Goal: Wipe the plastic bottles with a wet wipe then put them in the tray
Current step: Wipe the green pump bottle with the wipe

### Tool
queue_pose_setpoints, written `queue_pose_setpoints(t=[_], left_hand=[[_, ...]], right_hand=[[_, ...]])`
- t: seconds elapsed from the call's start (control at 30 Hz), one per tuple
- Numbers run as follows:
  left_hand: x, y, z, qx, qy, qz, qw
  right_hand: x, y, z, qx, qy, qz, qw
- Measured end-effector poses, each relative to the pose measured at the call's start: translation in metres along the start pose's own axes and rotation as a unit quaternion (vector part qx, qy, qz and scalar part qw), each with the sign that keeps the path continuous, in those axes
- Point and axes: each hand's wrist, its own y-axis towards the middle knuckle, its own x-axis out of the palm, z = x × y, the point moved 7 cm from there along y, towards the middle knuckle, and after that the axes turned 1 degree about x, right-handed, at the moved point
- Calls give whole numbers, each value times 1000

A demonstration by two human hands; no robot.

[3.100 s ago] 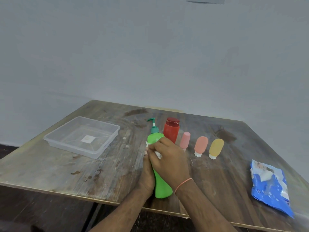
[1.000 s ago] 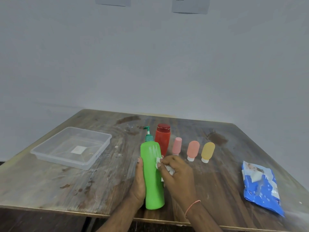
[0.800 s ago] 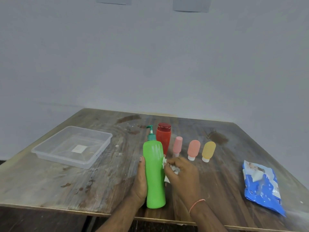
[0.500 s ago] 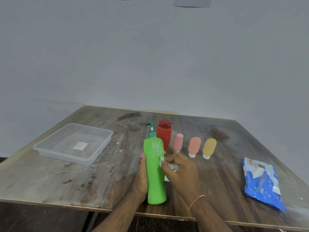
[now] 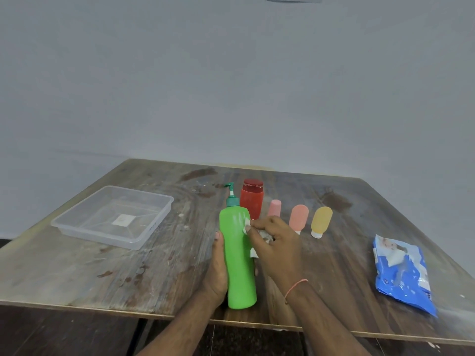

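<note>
A tall green pump bottle [image 5: 237, 260] is held tilted over the table's near edge. My left hand [image 5: 217, 271] grips its left side from behind. My right hand [image 5: 276, 249] presses a crumpled white wet wipe [image 5: 248, 224] against the bottle's upper right side. Behind it stand a red bottle [image 5: 252, 201] with a dark red cap, a small pink bottle [image 5: 274, 208], a salmon bottle [image 5: 298, 217] and a yellow bottle [image 5: 321, 220], the small ones cap down. A clear plastic tray [image 5: 154, 224] sits at the left with nothing in it.
A blue pack of wet wipes [image 5: 401, 271] lies near the table's right edge. The worn wooden table [image 5: 102, 273] ends just below my wrists. A plain grey wall stands behind it.
The wipe in my right hand has slid up the green bottle's right side, from the middle toward the shoulder. My left hand keeps its hold. The view has shifted slightly.
</note>
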Motion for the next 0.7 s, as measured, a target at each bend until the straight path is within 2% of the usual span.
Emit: queue_pose_setpoints(t=[0.13,0.27,0.43,0.57,0.63,0.7], left_hand=[[-3,1,-3,-5,1,-9,1000],[3,-2,-3,-13,5,-35,999],[1,-2,0,8,13,-31,999],[2,-2,-2,-7,8,-41,999],[2,-2,-3,-3,7,-43,999],[2,-2,-1,8,11,-40,999]], right_hand=[[-7,1,6,-33,-9,-40,999],[-10,18,3,-20,-17,8,1000],[-5,16,-6,-66,-21,-40,997],[-11,25,0,-43,-64,-5,997],[-8,29,-11,-60,-52,14,997],[-3,27,-22,-94,-33,-8,995]])
